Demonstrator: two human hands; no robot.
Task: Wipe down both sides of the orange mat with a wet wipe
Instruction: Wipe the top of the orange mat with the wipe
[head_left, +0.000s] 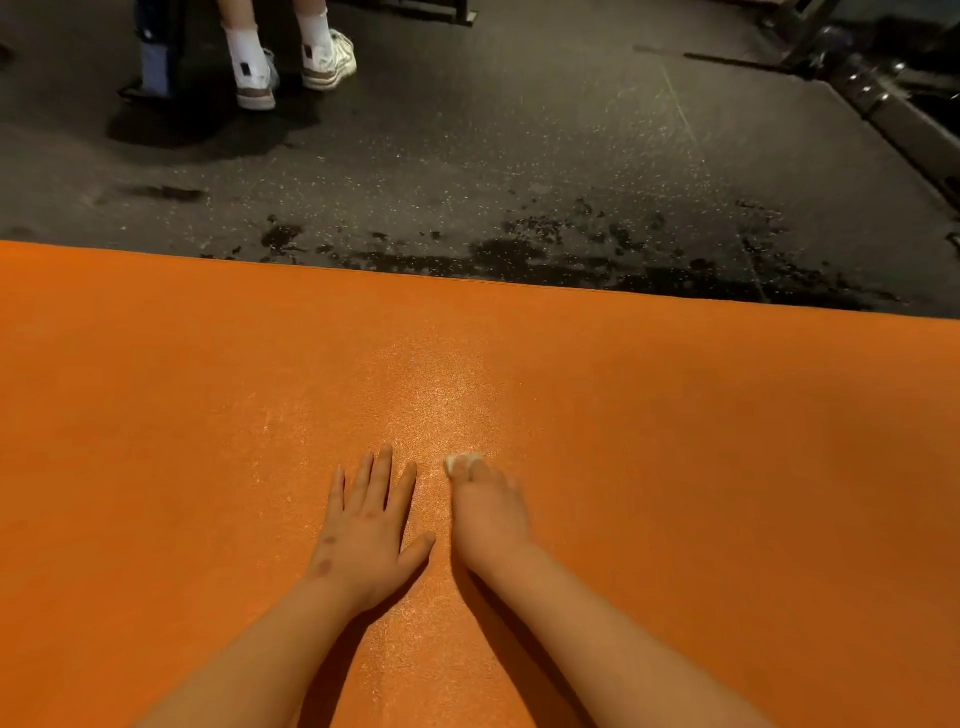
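An orange mat lies flat across a dark speckled floor, filling the lower half of the head view. A small white wet wipe sits on the mat's middle under the fingertips of the right hand. That hand is blurred, so whether its grip curls round the wipe or presses it flat cannot be told. Just beside it the left hand rests palm down on the mat, its grip wide, fingers straight and spread. Dark wet patches mark the floor along the mat's far edge. Beyond stand another person's white sneakers.
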